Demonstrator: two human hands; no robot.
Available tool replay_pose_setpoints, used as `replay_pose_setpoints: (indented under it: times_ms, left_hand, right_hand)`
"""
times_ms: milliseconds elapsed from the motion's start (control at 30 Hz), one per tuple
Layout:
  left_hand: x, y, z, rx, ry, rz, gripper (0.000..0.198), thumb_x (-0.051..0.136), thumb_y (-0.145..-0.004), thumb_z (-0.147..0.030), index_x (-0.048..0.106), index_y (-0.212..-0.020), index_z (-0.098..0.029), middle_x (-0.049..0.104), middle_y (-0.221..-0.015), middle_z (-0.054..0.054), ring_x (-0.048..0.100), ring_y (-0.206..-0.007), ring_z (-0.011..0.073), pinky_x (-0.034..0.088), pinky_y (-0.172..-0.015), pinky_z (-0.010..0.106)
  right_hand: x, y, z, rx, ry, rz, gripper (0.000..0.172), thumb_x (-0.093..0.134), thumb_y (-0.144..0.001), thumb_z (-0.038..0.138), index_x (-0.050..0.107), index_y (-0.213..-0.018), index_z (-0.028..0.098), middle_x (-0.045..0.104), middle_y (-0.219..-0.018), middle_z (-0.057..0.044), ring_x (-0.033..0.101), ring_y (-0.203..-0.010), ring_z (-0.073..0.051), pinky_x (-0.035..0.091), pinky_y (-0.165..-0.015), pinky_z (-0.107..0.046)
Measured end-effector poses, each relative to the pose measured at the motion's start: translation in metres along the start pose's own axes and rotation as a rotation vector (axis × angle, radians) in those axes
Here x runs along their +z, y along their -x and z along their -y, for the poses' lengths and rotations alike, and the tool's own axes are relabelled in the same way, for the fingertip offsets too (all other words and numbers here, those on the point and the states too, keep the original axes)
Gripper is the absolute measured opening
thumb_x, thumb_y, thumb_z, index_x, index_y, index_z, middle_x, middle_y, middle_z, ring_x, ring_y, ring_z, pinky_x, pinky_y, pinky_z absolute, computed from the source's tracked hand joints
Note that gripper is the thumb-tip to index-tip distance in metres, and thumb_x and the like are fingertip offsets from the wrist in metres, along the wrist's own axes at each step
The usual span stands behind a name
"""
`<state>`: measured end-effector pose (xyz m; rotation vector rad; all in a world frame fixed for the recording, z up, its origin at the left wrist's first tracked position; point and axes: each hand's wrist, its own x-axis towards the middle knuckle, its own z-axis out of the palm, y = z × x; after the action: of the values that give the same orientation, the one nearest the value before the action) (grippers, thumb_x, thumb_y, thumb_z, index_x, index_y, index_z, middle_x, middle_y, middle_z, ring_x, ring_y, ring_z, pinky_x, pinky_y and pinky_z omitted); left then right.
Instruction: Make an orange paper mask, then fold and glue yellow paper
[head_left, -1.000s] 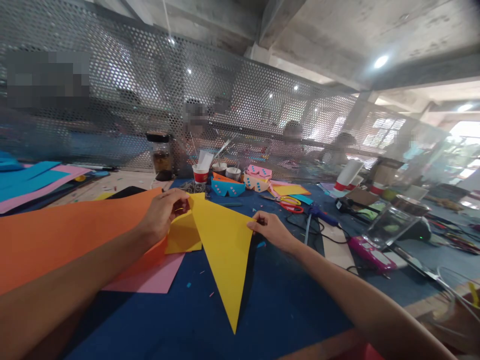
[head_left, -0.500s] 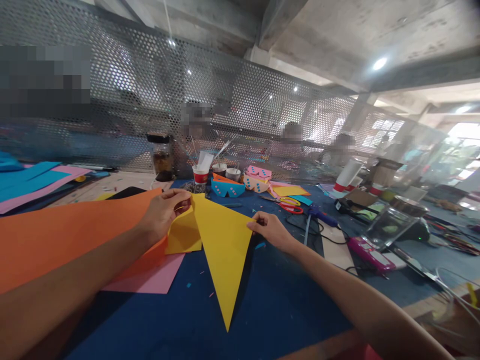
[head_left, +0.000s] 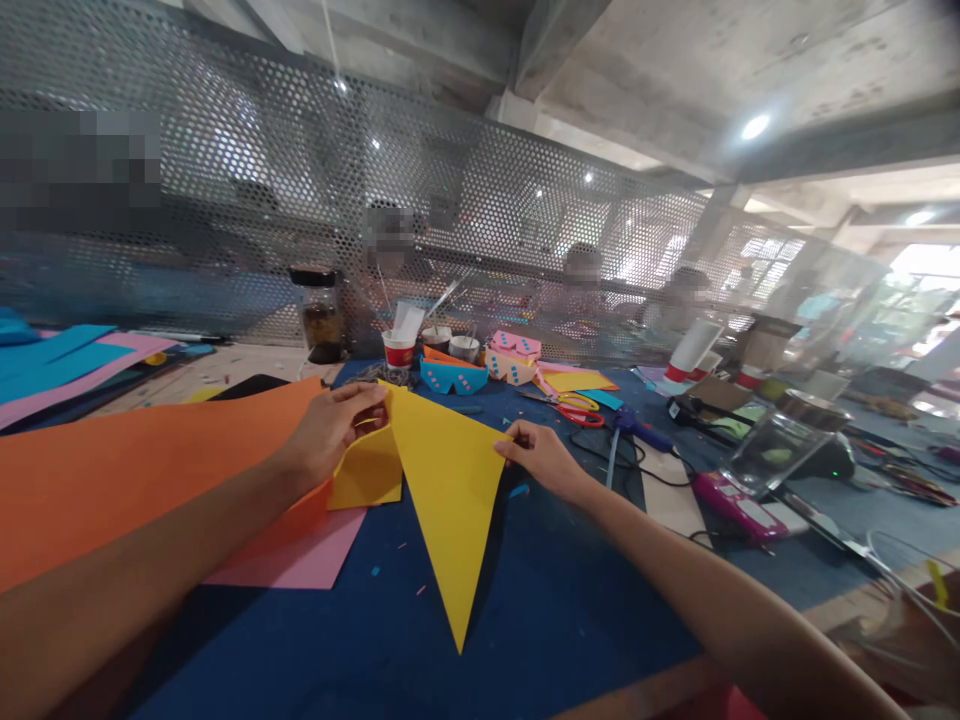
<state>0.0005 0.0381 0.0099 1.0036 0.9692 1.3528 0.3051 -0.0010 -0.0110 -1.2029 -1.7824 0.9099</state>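
Observation:
A yellow paper triangle point(head_left: 446, 500) hangs point-down over the blue table mat point(head_left: 540, 600). My left hand point(head_left: 334, 430) pinches its upper left corner, fingers closed. At the upper right corner my right hand point(head_left: 540, 460) grips the paper's edge with closed fingers. A second yellow sheet point(head_left: 367, 475) lies behind the triangle, under my left hand. Beneath it are a large orange sheet point(head_left: 135, 470) and a pink sheet point(head_left: 300, 555).
Red-handled scissors point(head_left: 574, 408), a blue glue gun point(head_left: 637, 430) with black cable, paper cups point(head_left: 400, 345), a dark jar point(head_left: 322, 315) and small pink and blue paper crafts point(head_left: 480, 370) stand farther back. A pink device point(head_left: 739, 505) and glass container point(head_left: 780, 445) lie right. Perforated metal screen point(head_left: 300, 200) behind.
The yellow triangle has shifted slightly up and left between my hands; its lower tip sits a little higher. Both hands keep their grip.

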Motion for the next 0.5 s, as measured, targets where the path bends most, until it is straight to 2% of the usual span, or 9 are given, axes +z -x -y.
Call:
replay_pose_setpoints:
  times_ms: [133, 300, 500]
  left_hand:
    - [-0.0029, -0.0015, 0.0024, 0.02, -0.068, -0.032, 0.041, 0.097, -0.051, -0.04, 0.075, -0.074, -0.014, 0.068, -0.07, 0.001, 0.06, -0.066, 0.0124, 0.05, -0.065, 0.024]
    - [-0.0085, -0.0064, 0.0064, 0.032, -0.112, -0.07, 0.039, 0.097, -0.053, -0.04, 0.077, -0.074, -0.014, 0.07, -0.07, 0.002, 0.061, -0.067, 0.0128, 0.05, -0.068, 0.026]
    - [-0.0051, -0.0041, 0.0063, 0.003, -0.087, -0.069, 0.039, 0.096, -0.054, -0.04, 0.076, -0.077, -0.015, 0.071, -0.072, 0.001, 0.062, -0.067, 0.0128, 0.052, -0.071, 0.027]
  right_hand:
    - [0.0011, 0.0002, 0.0007, -0.002, 0.002, 0.003, 0.037, 0.073, -0.082, 0.054, 0.06, -0.077, 0.02, 0.065, -0.069, 0.001, 0.06, -0.068, -0.016, 0.043, -0.065, -0.028]
    - [0.0016, -0.0003, 0.0006, -0.004, 0.001, -0.005, 0.037, 0.073, -0.082, 0.055, 0.061, -0.077, 0.02, 0.064, -0.068, 0.001, 0.059, -0.067, -0.016, 0.042, -0.063, -0.027]
    - [-0.0005, 0.0001, 0.0009, 0.002, -0.013, -0.017, 0.039, 0.076, -0.08, 0.056, 0.06, -0.076, 0.02, 0.064, -0.068, 0.002, 0.061, -0.068, -0.016, 0.045, -0.067, -0.028]
